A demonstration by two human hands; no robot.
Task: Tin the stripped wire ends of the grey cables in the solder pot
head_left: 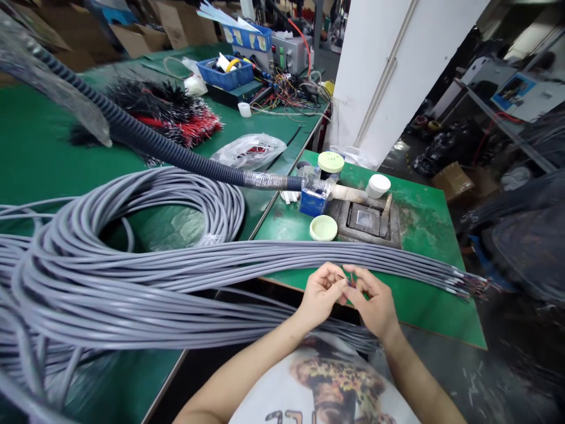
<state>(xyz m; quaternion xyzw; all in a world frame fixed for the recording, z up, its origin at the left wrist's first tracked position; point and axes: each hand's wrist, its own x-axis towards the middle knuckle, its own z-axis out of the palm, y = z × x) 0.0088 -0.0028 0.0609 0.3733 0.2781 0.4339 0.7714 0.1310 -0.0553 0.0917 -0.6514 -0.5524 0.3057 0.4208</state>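
Note:
My left hand (321, 292) and my right hand (373, 303) meet just below a long bundle of grey cables (247, 268). Both pinch the thin coloured wire ends (348, 279) of one cable between fingertips. The bundle runs from a big coil at the left across a small green table (424, 224) to stripped ends (472, 285) at the right.
A black corrugated hose (145, 141) reaches from the upper left to a solder pot (366, 219). Round it stand a green-lidded jar (331, 163), a white lid (378, 185) and a pale green lid (323, 228). Red and black wire bundles (172, 115) and a blue bin (225, 72) lie behind.

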